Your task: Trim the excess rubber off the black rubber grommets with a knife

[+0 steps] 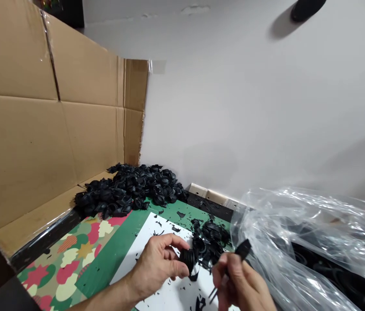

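Between the thumb and fingers of my left hand (165, 261) is a black ribbed rubber bellows (188, 258), with a torn flap hanging from its lower side. Close on its right, my right hand (239, 280) is closed around tweezers (213, 294), whose two thin metal prongs point down and left. A flat black piece (243, 249) sticks up above the right fingers; I cannot tell whether it belongs to the tweezers or is a rubber scrap. Under both hands lies a white sheet (150, 231) dotted with black scraps. Just beyond them is a small heap of black rubber pieces (213, 235).
A large pile of black rubber parts (137, 185) sits at the back left against a cardboard wall (88, 86). Clear plastic bagging (276, 233) with black parts inside fills the right side. A green mat (105, 255) and patterned paper (69, 263) cover the left. A power strip (216, 197) runs along the wall.
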The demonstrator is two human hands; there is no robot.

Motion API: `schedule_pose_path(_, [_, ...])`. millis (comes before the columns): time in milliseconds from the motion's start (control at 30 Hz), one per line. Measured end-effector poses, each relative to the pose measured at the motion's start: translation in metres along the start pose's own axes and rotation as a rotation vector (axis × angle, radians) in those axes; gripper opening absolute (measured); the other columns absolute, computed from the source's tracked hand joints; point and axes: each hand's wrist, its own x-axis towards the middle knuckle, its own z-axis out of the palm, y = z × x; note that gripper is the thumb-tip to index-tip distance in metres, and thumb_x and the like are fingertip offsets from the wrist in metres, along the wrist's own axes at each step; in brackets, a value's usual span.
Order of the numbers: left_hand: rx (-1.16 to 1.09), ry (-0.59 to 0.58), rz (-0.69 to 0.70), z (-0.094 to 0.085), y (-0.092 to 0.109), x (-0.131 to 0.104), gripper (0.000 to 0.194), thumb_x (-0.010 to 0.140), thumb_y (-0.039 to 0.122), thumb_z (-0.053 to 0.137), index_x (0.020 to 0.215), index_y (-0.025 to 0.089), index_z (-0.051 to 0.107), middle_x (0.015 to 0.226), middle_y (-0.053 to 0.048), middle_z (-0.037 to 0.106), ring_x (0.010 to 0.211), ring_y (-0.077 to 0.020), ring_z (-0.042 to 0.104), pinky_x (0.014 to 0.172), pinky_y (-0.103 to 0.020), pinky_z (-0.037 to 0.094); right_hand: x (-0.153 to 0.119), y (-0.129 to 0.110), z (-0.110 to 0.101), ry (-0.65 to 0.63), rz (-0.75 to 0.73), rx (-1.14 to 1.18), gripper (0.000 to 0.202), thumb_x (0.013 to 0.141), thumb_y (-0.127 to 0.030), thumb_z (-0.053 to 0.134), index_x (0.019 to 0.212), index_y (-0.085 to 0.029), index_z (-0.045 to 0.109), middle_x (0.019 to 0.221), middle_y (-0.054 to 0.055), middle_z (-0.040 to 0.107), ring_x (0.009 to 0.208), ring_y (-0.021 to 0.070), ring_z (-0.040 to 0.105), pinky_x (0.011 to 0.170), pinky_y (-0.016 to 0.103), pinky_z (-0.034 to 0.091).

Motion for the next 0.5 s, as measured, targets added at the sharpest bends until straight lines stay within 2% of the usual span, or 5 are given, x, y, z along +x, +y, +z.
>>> schedule_pose_path(100, [-0.017, 0.018, 0.000, -0.001, -0.003, 0.000, 0.035, 0.051, 0.007, 0.075, 0.085, 0.013, 0.069, 0.046, 0.007, 0.055, 0.044, -0.0085, 0.047, 0.048, -0.020, 0.037, 0.002, 0.010, 0.016, -0.066, -0.010, -0.152, 0.045, 0.069, -0.061, 0.069, 0.072, -0.018, 0.059, 0.046, -0.006, 0.050, 0.031, 0.0080, 0.040, 0.033, 0.020, 0.027])
schedule_pose_path(233, [0.010, 0.004, 0.025, -0.001, -0.002, -0.003, 0.038, 0.050, 0.004, 0.076, 0.087, 0.014, 0.072, 0.050, 0.008, 0.052, 0.047, -0.0061, 0.043, 0.047, -0.018, 0.034, 0.004, 0.025, 0.027, -0.079, -0.031, -0.182, 0.041, 0.070, -0.058, 0.070, 0.071, -0.018, 0.060, 0.045, -0.006, 0.045, 0.034, 0.0080, 0.036, 0.032, 0.020, 0.025])
schedule_pose_path(367, [-0.025, -0.055, 0.124, -0.003, -0.005, -0.002, 0.032, 0.059, 0.006, 0.070, 0.089, 0.018, 0.076, 0.077, 0.002, 0.062, 0.052, -0.0067, 0.052, 0.052, -0.020, 0.043, 0.005, 0.032, 0.029, -0.111, -0.004, -0.049, 0.043, 0.068, -0.058, 0.071, 0.069, -0.017, 0.060, 0.045, -0.007, 0.041, 0.037, 0.0071, 0.033, 0.033, 0.019, 0.028])
schedule_pose_path(433, [-0.062, -0.065, 0.102, -0.004, -0.007, -0.002, 0.026, 0.061, 0.011, 0.070, 0.086, 0.016, 0.076, 0.073, 0.000, 0.063, 0.050, -0.0081, 0.055, 0.052, -0.022, 0.045, 0.006, 0.034, 0.028, -0.119, 0.049, 0.067, 0.044, 0.065, -0.057, 0.075, 0.068, -0.016, 0.060, 0.045, -0.008, 0.040, 0.037, 0.0064, 0.031, 0.032, 0.018, 0.028])
schedule_pose_path(500, [-0.101, -0.056, 0.054, -0.004, -0.008, -0.002, 0.024, 0.062, 0.018, 0.072, 0.086, 0.014, 0.074, 0.059, 0.001, 0.064, 0.047, -0.0100, 0.056, 0.051, -0.022, 0.045, 0.007, 0.035, 0.027, -0.117, 0.093, 0.157, 0.044, 0.062, -0.055, 0.078, 0.066, -0.016, 0.060, 0.045, -0.008, 0.041, 0.037, 0.0056, 0.030, 0.031, 0.017, 0.026])
